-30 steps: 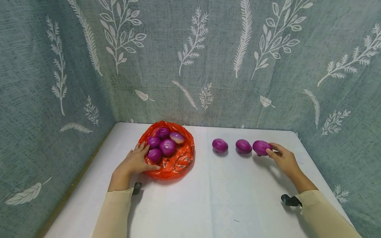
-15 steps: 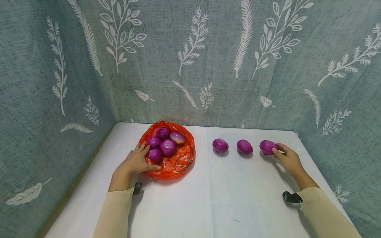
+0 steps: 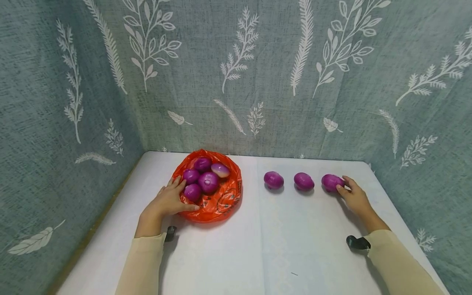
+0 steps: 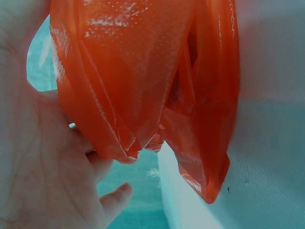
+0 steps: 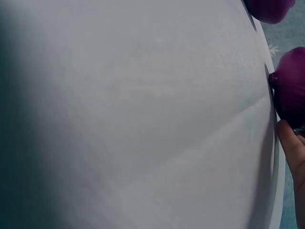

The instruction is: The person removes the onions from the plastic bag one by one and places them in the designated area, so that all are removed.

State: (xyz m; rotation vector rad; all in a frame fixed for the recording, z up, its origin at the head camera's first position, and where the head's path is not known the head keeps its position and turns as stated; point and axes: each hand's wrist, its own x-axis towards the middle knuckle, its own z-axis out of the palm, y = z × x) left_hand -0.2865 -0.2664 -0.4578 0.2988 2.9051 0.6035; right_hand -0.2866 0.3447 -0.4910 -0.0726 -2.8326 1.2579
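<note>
From my right wrist, the frame's edge cuts off my right grip (image 5: 296, 162) and the nearest red onion (image 5: 291, 88). From my left, the orange plastic bag (image 4: 143, 76) hides the bagged onions (image 3: 208, 182). Its print (image 3: 225, 200) is too small to read; the dark fleck (image 3: 294, 273) on the table (image 3: 228, 262), too small to name.

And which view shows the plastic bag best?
The head view: nearly the whole bag, with onions inside, shows past the left hand. Left wrist gives only a cropped close-up of it; right wrist, none.
</note>
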